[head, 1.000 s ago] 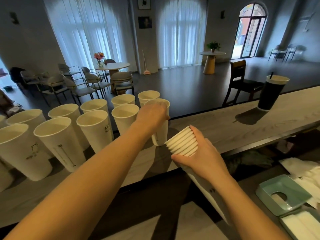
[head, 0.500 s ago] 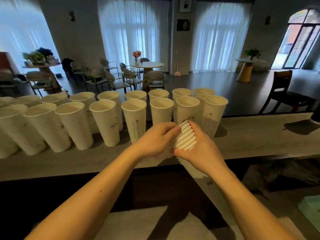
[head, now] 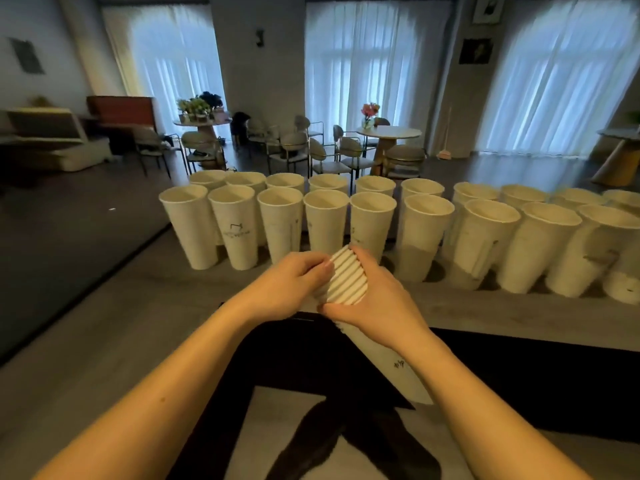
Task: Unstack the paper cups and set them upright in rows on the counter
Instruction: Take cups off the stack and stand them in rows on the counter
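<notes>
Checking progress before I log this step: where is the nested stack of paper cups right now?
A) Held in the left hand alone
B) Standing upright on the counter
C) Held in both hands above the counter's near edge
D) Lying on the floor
C: the nested stack of paper cups is gripped by the right hand around its side while the left hand pinches its top rim, in front of the upright cups.

Two rows of upright cups (head: 372, 223) crowded the counter's (head: 145, 289) far side; bare counter lay open left of them and along the near edge.
</notes>
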{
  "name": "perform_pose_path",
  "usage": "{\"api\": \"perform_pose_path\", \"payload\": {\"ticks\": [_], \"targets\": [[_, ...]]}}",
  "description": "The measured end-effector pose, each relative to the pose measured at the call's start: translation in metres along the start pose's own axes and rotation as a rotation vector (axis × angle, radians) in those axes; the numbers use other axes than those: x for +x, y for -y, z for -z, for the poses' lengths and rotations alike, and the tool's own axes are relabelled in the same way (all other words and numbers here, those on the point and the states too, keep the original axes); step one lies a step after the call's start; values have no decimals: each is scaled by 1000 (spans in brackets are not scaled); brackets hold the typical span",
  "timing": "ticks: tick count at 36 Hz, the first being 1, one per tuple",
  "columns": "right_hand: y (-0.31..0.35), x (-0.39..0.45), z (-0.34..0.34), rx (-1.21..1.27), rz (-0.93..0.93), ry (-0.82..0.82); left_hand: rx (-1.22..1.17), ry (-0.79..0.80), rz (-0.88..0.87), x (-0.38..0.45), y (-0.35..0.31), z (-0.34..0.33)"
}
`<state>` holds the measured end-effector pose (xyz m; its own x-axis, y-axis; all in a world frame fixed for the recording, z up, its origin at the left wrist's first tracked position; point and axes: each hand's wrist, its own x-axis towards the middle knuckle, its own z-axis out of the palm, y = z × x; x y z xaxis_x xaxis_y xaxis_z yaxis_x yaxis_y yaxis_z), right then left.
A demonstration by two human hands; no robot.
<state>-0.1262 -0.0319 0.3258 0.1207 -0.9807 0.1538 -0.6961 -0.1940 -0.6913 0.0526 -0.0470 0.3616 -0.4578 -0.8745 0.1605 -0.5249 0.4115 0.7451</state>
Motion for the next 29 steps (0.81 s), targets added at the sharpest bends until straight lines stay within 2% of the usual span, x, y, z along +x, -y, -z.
{"api": "perform_pose_path", "payload": {"ticks": [6, 16, 29], "targets": [[54, 20, -56, -10, 51, 77, -33, 4, 92, -40, 40, 60], [115, 44, -114, 15, 105, 133, -63, -142, 149, -81, 74, 122], [128, 65, -115, 107, 179, 198, 81, -200, 175, -80, 69, 146]]}}
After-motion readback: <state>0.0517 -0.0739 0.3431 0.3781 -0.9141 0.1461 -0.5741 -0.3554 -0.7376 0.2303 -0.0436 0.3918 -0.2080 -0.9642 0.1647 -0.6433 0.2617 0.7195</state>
